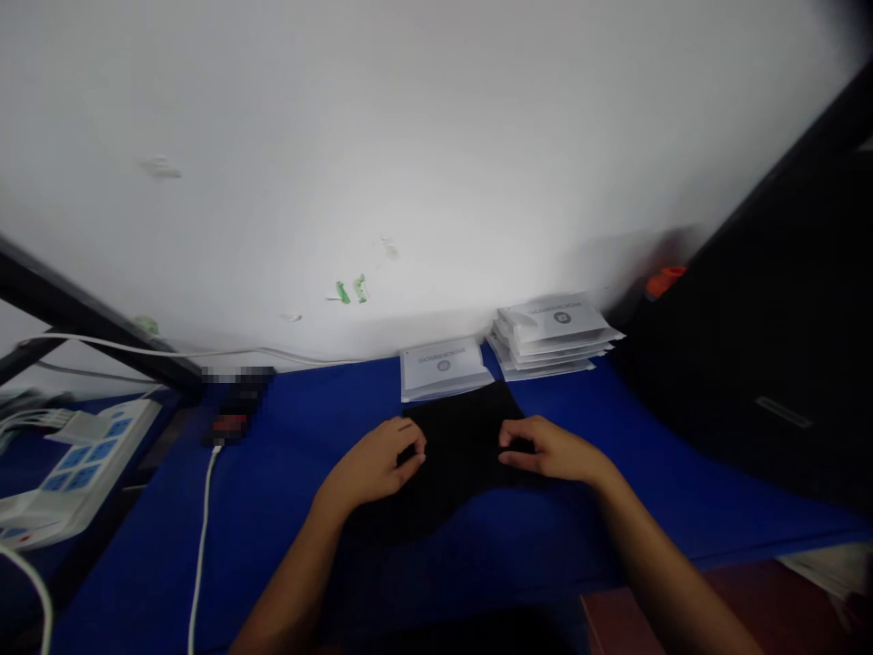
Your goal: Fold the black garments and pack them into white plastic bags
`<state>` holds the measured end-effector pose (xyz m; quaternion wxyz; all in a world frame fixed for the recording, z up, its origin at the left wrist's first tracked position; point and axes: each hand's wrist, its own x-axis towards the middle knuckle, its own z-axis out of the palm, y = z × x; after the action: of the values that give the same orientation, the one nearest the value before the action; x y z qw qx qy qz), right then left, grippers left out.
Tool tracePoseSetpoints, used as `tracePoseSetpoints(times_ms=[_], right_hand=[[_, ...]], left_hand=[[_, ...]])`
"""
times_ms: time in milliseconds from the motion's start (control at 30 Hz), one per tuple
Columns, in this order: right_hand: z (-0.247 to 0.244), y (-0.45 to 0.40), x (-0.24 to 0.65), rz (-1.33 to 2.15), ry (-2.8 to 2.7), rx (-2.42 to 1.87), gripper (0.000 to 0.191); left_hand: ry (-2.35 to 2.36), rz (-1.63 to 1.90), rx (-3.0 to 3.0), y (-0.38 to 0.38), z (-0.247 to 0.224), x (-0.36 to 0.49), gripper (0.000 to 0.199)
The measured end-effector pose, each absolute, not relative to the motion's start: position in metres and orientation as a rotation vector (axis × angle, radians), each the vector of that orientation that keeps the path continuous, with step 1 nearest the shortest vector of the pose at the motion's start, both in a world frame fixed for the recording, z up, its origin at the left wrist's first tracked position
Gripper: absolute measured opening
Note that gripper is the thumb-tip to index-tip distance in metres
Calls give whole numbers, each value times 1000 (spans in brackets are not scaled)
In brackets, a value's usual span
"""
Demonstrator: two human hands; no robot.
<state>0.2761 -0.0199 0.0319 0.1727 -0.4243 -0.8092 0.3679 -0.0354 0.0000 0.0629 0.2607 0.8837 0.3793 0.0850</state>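
Observation:
A dark piece of black cloth (460, 446) lies on the blue table cover (327, 400), its outline partly lost in shadow. My left hand (378, 462) has its fingers curled and pinched at the cloth's left side. Opposite it, my right hand (554, 450) pinches the right side, thumb and fingers bent together. Just beyond the cloth lies a single flat white plastic pouch (443, 367) with a printed logo. Its near edge is close to the cloth's far edge.
Several similar pouches are stacked (556, 327) against the white wall (436, 182). A phone-like dark object (238, 405) with a white cable (203, 537) sits at left, near a power strip (82, 464). A large black bag-like shape (764, 364) fills the right side, beside something orange (665, 280).

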Motion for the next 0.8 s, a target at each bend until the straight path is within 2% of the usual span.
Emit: tracePoseSetpoints(times_ms=[167, 300, 400, 467, 567, 700, 800], right_hand=[[46, -42, 283, 1279, -2279, -1153, 12], [40, -66, 284, 1638, -2165, -1217, 24], [35, -72, 283, 1793, -2088, -1265, 27], [37, -67, 285, 1588, -2161, -1304, 23], [44, -44, 300, 924, -2262, -1425, 21], [49, 2, 338, -175, -2123, -1668, 29], [51, 31, 363, -605, -2076, -1726, 34]], left_hand=[[1073, -37, 2226, -41, 82, -42, 7], [894, -177, 2024, -73, 80, -47, 26], [872, -175, 1937, -75, 73, -50, 27], [932, -80, 1977, -67, 68, -49, 24], [991, 114, 2154, -54, 55, -45, 26], [1012, 152, 2348, -45, 31, -41, 57], [1019, 95, 2394, -44, 16, -42, 70]])
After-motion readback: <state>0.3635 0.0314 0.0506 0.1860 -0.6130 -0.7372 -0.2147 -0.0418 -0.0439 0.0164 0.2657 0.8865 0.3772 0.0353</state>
